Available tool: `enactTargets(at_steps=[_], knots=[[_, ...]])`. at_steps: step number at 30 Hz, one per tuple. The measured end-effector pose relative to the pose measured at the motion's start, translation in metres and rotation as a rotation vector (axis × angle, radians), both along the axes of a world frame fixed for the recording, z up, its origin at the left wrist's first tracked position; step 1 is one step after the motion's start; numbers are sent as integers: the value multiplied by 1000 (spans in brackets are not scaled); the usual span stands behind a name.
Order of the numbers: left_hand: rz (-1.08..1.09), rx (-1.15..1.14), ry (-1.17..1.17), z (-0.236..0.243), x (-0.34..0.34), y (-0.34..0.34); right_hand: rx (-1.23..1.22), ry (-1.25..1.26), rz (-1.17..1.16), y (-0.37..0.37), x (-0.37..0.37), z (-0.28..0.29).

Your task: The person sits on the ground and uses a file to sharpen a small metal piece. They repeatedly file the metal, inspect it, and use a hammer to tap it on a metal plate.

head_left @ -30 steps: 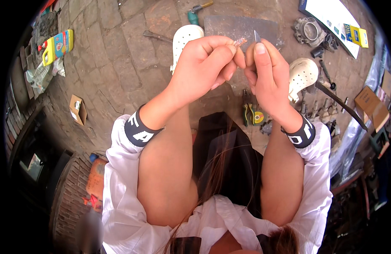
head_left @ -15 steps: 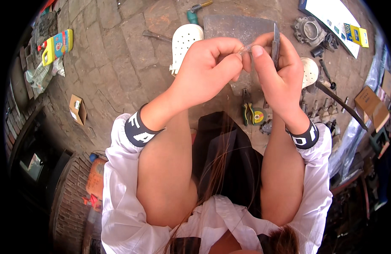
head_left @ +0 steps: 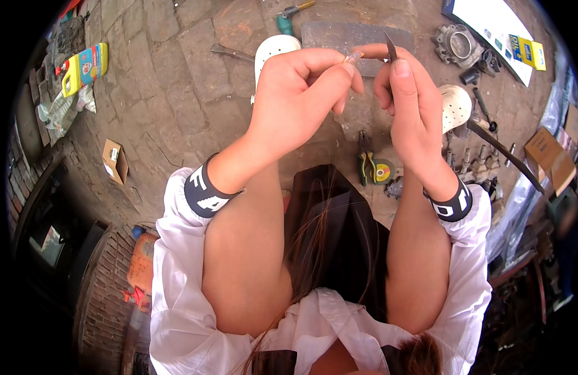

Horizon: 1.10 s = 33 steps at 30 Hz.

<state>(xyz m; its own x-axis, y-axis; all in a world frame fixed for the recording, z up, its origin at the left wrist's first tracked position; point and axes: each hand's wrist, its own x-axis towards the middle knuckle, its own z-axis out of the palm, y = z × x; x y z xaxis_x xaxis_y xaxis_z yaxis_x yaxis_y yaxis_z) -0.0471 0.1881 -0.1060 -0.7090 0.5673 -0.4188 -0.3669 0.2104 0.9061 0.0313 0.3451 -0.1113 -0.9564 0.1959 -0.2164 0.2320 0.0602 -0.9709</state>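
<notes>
My left hand (head_left: 295, 94) is closed, with thumb and forefinger pinching a small clear, plastic-looking piece (head_left: 353, 57). Its exact kind is too small to tell. Facing it, my right hand (head_left: 417, 112) is shut on a narrow dark knife (head_left: 391, 47), the pointed tip aimed up and away from me. The right thumb presses on the knife, while the right forefinger reaches across to the clear piece. Most of the knife's handle is hidden in the hand. Both hands are raised above the ground, over a flat grey metal plate (head_left: 376, 34).
Pliers (head_left: 366, 159) with yellow-and-black handles lie beside a cutting disc (head_left: 382, 170). White clogs (head_left: 277, 47) are on my feet. A hammer (head_left: 232, 52), a round metal housing (head_left: 456, 45) and a yellow jug (head_left: 85, 69) rest on the brick ground. Metal parts lie at right.
The right hand has drawn slightly away from the left, and its thumb has shifted onto the knife. The knife now tilts leftward. The clear piece stays in the left pinch.
</notes>
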Motion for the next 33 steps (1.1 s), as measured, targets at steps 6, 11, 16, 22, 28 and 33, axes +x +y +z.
enactTargets(at_steps=[6, 11, 16, 22, 28, 33], knots=[[56, 23, 5, 1, 0, 0, 32, -33, 55, -2, 3, 0], [89, -4, 24, 3, -2, -1, 59, 41, 55, -10, 2, 3], [126, -27, 43, 2, -1, 0, 53, 49, 36, -14, 1, 4], [194, -4, 125, -8, 4, 3, -67, -34, -16, -20, 2, 0], [218, -23, 224, -19, 5, 3, -290, -186, -36, -20, 0, -2], [25, -274, 305, -53, -6, 1, -233, -224, -35, -19, -3, -44]])
